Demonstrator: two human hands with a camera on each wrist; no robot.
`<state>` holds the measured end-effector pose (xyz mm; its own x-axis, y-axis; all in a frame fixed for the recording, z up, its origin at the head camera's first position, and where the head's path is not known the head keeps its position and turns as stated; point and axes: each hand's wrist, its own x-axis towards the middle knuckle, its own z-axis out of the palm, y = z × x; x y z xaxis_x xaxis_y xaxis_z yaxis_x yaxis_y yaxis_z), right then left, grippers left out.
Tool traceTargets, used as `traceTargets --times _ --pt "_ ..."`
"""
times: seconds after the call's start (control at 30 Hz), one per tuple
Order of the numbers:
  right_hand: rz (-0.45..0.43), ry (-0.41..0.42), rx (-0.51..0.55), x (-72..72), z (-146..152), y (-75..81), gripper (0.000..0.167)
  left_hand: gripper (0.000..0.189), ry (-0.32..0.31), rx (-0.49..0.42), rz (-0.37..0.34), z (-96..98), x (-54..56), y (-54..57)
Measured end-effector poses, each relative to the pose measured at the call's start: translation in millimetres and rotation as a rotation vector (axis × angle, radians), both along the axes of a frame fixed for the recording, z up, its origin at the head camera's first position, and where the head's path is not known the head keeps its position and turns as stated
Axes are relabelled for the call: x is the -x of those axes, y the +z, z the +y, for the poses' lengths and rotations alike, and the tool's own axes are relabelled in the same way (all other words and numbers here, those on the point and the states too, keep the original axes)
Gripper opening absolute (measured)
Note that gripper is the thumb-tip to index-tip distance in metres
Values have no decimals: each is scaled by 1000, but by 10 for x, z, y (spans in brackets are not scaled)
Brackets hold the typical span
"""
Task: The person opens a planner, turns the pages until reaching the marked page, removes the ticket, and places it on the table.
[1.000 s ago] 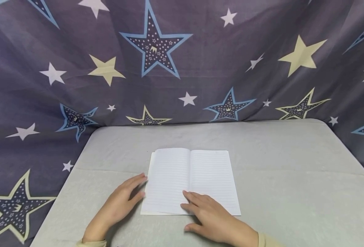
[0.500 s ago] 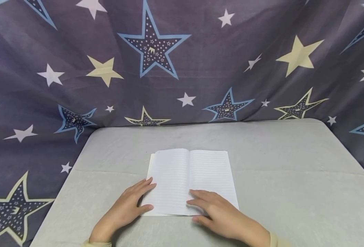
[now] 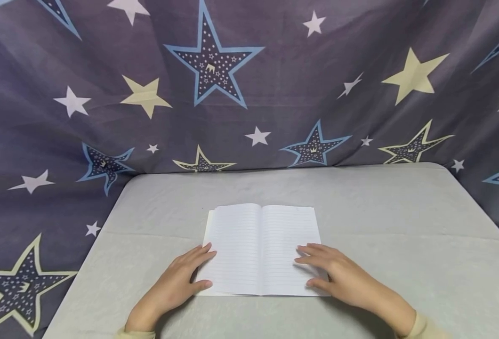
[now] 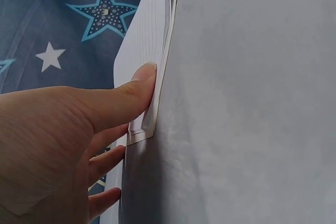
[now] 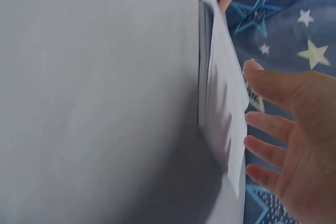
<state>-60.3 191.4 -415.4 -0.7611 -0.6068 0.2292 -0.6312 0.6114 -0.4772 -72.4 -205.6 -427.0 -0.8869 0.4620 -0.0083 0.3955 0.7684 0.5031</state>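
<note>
An open notebook (image 3: 237, 240) with blank ruled pages lies flat on the table, its fold near the middle. My left hand (image 3: 173, 285) rests along its left edge, fingers stretched out. In the left wrist view, the left thumb (image 4: 128, 98) touches the lower corner of the notebook page (image 4: 144, 40). Over the outer part of the right-hand page, my right hand (image 3: 344, 275) is spread with nothing in its grasp. From the right wrist camera, a gap shows between those right fingers (image 5: 268, 150) and the page (image 5: 226, 87), which carries their shadow.
A pale grey cloth covers the table (image 3: 402, 226). Behind it and along both sides hangs a dark curtain (image 3: 283, 84) printed with stars.
My right hand has moved from the notebook's fold out to the right page's outer side. My left hand has shifted slightly right, from beside the edge onto the left page.
</note>
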Motion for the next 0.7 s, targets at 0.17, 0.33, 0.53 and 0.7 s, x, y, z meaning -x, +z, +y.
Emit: traceTargets --times 0.17,0.33,0.53,0.7 --pt "24 -5 -18 60 173 -56 56 64 -1 -8 1 -6 0 3" --pt "-1 -1 -51 81 292 -114 65 64 -2 -13 2 1 -1 7" --pt "13 -9 -87 76 337 -156 65 63 -5 -17 7 8 3 15" --pt "89 -46 -110 68 293 -162 61 62 -4 -19 15 0 -5 20"
